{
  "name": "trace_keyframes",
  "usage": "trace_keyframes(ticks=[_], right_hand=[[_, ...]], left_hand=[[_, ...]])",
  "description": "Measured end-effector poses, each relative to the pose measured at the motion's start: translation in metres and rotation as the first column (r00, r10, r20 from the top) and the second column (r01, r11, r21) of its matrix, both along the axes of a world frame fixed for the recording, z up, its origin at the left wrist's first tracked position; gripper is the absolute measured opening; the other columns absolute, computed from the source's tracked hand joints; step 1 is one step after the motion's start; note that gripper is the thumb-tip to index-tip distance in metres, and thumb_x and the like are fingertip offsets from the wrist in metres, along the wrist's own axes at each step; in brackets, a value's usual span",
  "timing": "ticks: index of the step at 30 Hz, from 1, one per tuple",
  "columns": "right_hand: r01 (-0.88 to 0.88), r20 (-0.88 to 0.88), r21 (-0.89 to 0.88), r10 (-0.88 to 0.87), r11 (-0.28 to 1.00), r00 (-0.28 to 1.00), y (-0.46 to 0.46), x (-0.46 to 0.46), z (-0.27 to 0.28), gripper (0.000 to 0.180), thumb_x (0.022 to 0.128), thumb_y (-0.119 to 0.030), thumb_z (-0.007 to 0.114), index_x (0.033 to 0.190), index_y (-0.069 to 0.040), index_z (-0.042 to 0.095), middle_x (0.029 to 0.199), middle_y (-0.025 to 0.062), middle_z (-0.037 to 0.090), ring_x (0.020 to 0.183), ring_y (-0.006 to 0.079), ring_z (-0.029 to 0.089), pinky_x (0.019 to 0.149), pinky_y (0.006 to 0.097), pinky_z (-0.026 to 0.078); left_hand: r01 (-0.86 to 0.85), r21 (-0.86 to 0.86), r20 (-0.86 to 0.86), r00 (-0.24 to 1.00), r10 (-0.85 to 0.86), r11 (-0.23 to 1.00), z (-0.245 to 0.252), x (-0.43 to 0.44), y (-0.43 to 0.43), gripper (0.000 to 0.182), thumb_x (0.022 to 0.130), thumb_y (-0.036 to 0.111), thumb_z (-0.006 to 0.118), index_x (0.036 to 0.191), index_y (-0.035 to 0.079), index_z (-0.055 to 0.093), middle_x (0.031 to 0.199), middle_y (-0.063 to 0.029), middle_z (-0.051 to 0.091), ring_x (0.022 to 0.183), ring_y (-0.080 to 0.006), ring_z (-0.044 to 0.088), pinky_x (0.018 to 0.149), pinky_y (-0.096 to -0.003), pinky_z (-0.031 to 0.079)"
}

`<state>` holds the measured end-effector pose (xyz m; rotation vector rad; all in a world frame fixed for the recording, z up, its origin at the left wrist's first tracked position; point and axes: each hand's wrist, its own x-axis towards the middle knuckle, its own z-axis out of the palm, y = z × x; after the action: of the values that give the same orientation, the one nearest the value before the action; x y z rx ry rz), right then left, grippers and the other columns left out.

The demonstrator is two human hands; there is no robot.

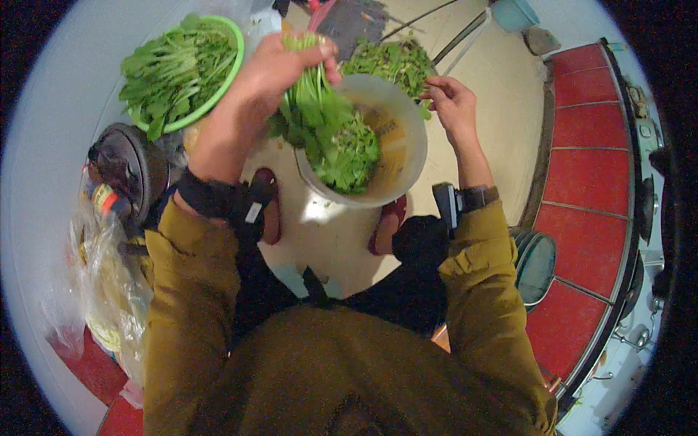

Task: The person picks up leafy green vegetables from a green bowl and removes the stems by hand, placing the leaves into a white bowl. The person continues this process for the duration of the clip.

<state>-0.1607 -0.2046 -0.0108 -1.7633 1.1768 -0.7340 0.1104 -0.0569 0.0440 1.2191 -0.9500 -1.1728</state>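
My left hand [289, 60] grips a bunch of leafy greens [322, 103] by its pale stems. The leaves hang down over the left side of a whitish plastic bucket [417, 147] between my feet. Inside the bucket lie more trimmed greens [354, 155]; the hanging bunch partly hides them. To the right of the bucket's rim is my right hand [450, 101], thumb and fingertips bent close together at the edge of a loose heap of greens [390, 57] on the floor. Whether anything is pinched there is too blurred to tell.
At the upper left a bright green plastic basin [232, 82] is heaped with leafy greens [174, 71]. Below it stand a dark round container [122, 174] and clear plastic bags [109, 267]. Red-tiled cabinetry [589, 174] curves along the right, with a bin [537, 267] beside my right arm.
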Motion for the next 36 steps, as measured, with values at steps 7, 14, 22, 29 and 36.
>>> trace_keyframes(ticks=[7,14,22,29,36], right_hand=[[-0.504,-0.373,0.202,0.542,0.84,0.753,0.032,0.045,-0.088,0.018,0.079,-0.002,0.052,0.094,0.001,0.061,0.076,0.0074,0.063,0.062,0.014,0.06,0.053,0.0259,0.048],[-0.535,-0.381,0.571,0.778,0.622,0.499,0.065,0.081,-0.143,0.038,0.067,-0.006,0.051,0.103,-0.007,0.063,0.076,0.0119,0.065,0.06,0.022,0.062,0.059,0.0343,0.05],[-0.31,-0.398,0.767,0.795,0.562,0.457,0.094,0.103,-0.157,0.047,0.068,-0.007,0.051,0.115,-0.006,0.055,0.058,0.0066,0.055,0.043,0.0175,0.052,0.038,0.0331,0.041],[-0.518,-0.158,0.697,0.811,0.495,0.563,0.092,0.107,-0.157,0.016,0.067,-0.012,0.058,0.082,-0.007,0.06,0.056,0.004,0.054,0.041,0.0132,0.049,0.035,0.031,0.034],[-0.31,-0.305,0.778,0.761,0.546,0.573,0.095,0.108,-0.163,0.015,0.068,-0.017,0.067,0.072,-0.004,0.059,0.053,0.0029,0.053,0.037,0.0121,0.044,0.033,0.0271,0.033]], left_hand=[[-0.211,-0.014,-0.105,0.972,0.209,0.977,0.015,0.009,0.001,0.013,0.084,0.012,0.061,0.082,0.0,0.058,0.063,-0.0026,0.053,0.051,-0.0103,0.048,0.048,-0.0244,0.041],[-0.319,0.067,-0.12,0.938,0.325,0.945,0.033,0.012,0.012,0.024,0.081,0.013,0.065,0.092,-0.006,0.053,0.069,-0.0055,0.055,0.054,-0.0119,0.051,0.049,-0.0252,0.042],[-0.266,0.1,-0.033,0.962,0.271,0.959,0.034,0.024,0.014,0.027,0.082,0.012,0.065,0.097,-0.006,0.053,0.067,-0.005,0.055,0.051,-0.0109,0.048,0.046,-0.0247,0.039],[-0.24,0.073,-0.138,0.959,0.248,0.968,0.029,0.031,0.011,0.016,0.084,0.011,0.062,0.088,-0.004,0.056,0.061,-0.003,0.052,0.048,-0.01,0.046,0.044,-0.0252,0.037],[-0.24,0.089,-0.112,0.962,0.249,0.967,0.034,0.03,0.016,0.014,0.084,0.01,0.061,0.086,-0.003,0.057,0.063,-0.0026,0.053,0.049,-0.0096,0.046,0.045,-0.0249,0.037]])
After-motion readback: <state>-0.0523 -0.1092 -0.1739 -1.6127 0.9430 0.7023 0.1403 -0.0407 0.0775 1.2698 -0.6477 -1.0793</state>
